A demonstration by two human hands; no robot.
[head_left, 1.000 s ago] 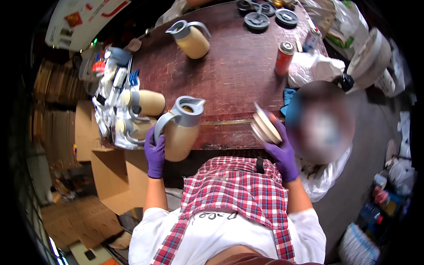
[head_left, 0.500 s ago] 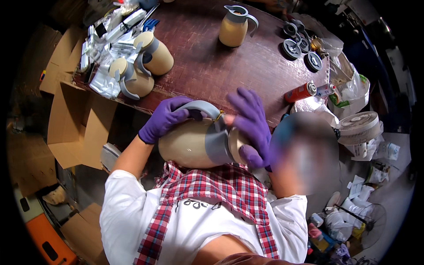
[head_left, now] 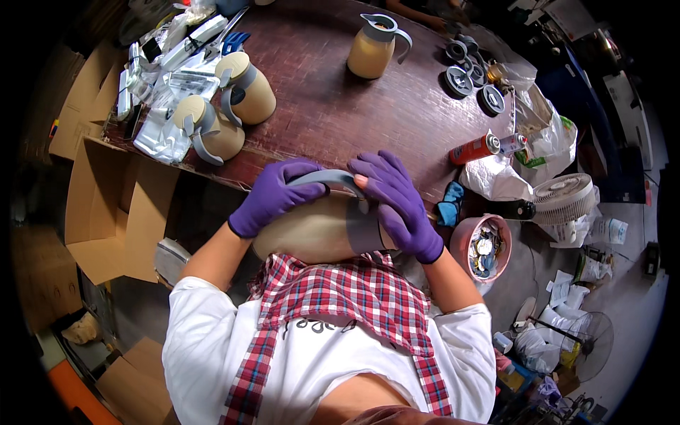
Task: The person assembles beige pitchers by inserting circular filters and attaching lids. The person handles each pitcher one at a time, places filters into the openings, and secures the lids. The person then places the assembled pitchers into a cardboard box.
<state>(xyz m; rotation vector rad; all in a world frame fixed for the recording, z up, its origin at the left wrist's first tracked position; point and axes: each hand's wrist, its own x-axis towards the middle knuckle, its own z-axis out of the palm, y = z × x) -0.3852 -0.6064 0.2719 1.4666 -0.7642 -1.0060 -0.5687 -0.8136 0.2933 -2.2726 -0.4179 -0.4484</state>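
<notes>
A beige thermos jug with a grey collar and grey handle lies on its side against my checked apron, its top end toward the right. My left hand, in a purple glove, grips the jug's handle near its lower end. Over the lid end rests my right hand, also gloved in purple. Its fingers reach across the top of the handle, and a bare fingertip pokes out of the glove. The right hand covers most of the lid.
Two lidded jugs stand by clear plastic packing on the dark red table. Farther off is another jug. Grey lids, spray cans, a pink bucket and a fan sit rightward; cardboard boxes left.
My right hand, spread and blurred before, has settled lower onto the lid end and handle. The jug has rolled slightly. A blurred shape at the right is gone, uncovering the pink bucket.
</notes>
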